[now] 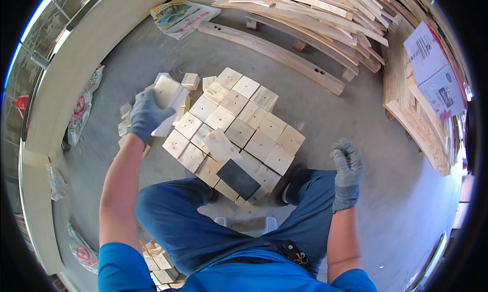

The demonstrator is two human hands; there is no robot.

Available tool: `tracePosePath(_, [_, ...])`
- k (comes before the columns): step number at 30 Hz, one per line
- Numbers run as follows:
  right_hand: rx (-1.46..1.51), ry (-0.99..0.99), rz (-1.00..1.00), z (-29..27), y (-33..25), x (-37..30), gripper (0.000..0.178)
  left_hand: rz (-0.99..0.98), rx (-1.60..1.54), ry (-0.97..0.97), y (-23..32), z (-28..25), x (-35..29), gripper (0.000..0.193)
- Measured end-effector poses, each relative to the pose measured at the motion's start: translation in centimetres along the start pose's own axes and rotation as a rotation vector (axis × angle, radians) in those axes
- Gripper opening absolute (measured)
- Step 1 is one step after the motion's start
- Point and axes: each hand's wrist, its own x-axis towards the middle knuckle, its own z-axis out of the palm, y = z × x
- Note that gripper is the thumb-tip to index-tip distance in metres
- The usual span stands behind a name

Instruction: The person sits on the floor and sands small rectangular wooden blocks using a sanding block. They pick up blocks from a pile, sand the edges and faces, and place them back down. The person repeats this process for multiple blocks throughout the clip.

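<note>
The stack [235,103] has bare floor [315,114] along its right side, with open room between it and the right hand [347,175], which is well apart from it, fingers curled in. On the stack's near side room is tight: the person's knees [170,203] stand close at both near corners. On its left, loose blocks [190,81] crowd close to the edge, and the left hand [147,111] is over there, gripping a block [168,92] left of the stack's far part, in view in front of the loose ones.

The held block is pale cream with a whiter side, tilted and slightly blurred. The stack's blocks are light wood, set side by side in a skewed grid, most tops bearing a small dark dot, some with grain or knots. On its near part lie a board [220,143] and a black pad [239,179].

The floor is smooth grey. Beyond the stack lie a beam [274,55] with holes, a heap of planks [310,9] and a printed sack [183,16]; far to its right, a white box [429,70]; far to its left, a plastic bag [84,109] by a low wall [109,30].
</note>
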Motion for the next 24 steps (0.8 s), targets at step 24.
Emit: tracePosePath(24, [-0.093,0.080,0.230,-2.0,2.4,3.4,0.025,0.078,-0.038,-0.142,14.7,13.6,6.0,0.077])
